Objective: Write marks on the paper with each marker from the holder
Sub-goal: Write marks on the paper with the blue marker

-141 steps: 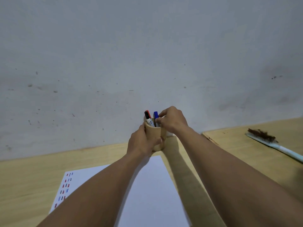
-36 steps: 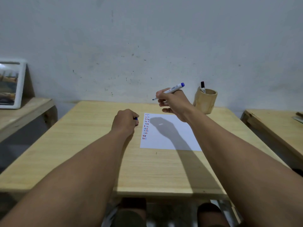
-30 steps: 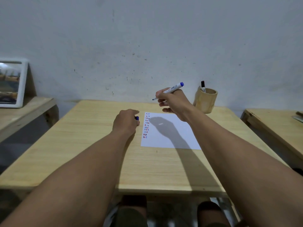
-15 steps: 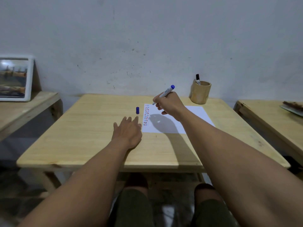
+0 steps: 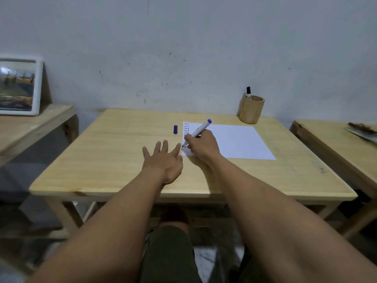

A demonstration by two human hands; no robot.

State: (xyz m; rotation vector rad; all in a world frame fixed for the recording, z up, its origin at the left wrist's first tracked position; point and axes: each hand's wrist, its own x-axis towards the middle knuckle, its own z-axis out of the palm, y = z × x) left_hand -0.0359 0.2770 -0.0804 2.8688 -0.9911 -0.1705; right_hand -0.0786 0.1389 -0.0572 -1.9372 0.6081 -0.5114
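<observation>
A white sheet of paper (image 5: pixel 236 141) lies on the wooden table (image 5: pixel 114 152), with columns of small red and blue marks down its left edge. My right hand (image 5: pixel 202 147) grips an uncapped blue marker (image 5: pixel 199 130), tip down at the sheet's near left corner. Its blue cap (image 5: pixel 175 129) lies on the table just left of the paper. My left hand (image 5: pixel 163 160) rests flat and open on the table beside the sheet. A wooden holder (image 5: pixel 251 110) stands at the far right with a black marker (image 5: pixel 248 92) sticking out.
A framed picture (image 5: pixel 19 87) leans on the wall on a side bench (image 5: pixel 30 127) to the left. Another wooden table (image 5: pixel 336 144) stands at the right with a brush (image 5: pixel 362 128) on it. My legs show below the table edge.
My right hand came down with the blue marker to the paper's near left corner. My left hand let go of the cap, which now lies on the table, and spread flat.
</observation>
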